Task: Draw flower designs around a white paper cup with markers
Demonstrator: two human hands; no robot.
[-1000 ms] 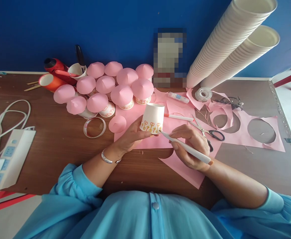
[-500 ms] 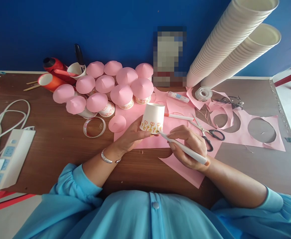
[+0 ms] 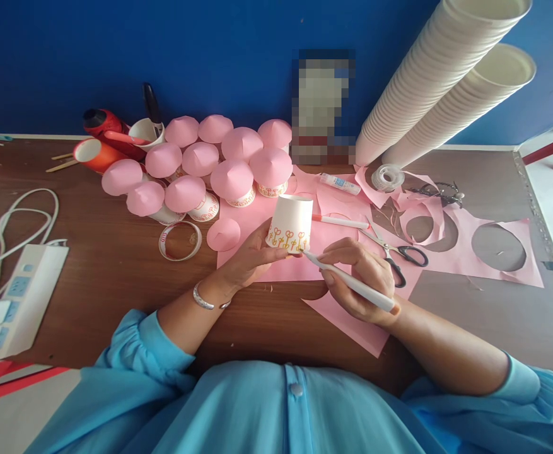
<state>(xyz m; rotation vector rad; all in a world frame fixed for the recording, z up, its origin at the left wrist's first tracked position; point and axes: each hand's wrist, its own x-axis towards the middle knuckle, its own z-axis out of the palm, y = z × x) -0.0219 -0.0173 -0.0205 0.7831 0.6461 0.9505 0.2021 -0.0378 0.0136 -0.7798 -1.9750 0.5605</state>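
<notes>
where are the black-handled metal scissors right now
In the head view, the scissors lie right of centre on pink paper, beside the person's right hand.

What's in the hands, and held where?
Left hand: tapered white paper cup with drawn flowers, by its lower end. Right hand: slim white orange-ended marker, by its front part.

The tapered white paper cup (image 3: 295, 213) bears a band of red-orange looped flowers with yellow-ochre stems; the slim white plastic marker (image 3: 359, 287) ends in orange. The shallow pink paper cones (image 3: 232, 179) are plain, the wood-grained tabletop (image 3: 115, 284) brown.
</notes>
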